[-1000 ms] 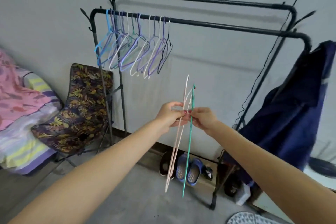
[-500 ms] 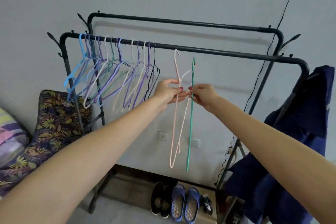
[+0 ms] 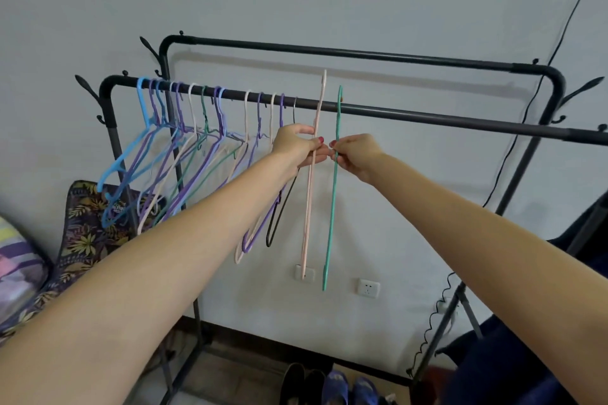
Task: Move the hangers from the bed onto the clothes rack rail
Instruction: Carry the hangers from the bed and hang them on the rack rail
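Bedding and chair: at the far left edge, striped bedding [image 3: 16, 260], with a leaf-print folding chair [image 3: 85, 233] just beside it, under the rack's left end.
Hung hangers: a row of blue, purple, white and green hangers [image 3: 184, 148] crowds the left part of the near clothes rack rail [image 3: 427, 115]; a black one hangs last in the row.
Left hand: the left hand [image 3: 296, 145] pinches a pale pink hanger [image 3: 311, 194] near its neck, thumb and fingers curled round it.
Pink hanger: seen edge-on as a thin upright line, its hook rising above the near rail, not yet over it as far as can be told.
Right hand: the right hand [image 3: 353, 153] pinches a teal hanger [image 3: 333, 207], just beside the pink one.
Teal hanger: thin, also edge-on, its hook tip level with the rail; whether it has caught is unclear.
Step in hand: probably hooking these two onto the near rail, right of the row.
Next move: likely lower each hook over the bar, then let go.
Far right: dark blue fabric [image 3: 526, 355] hangs at the rack's right end.
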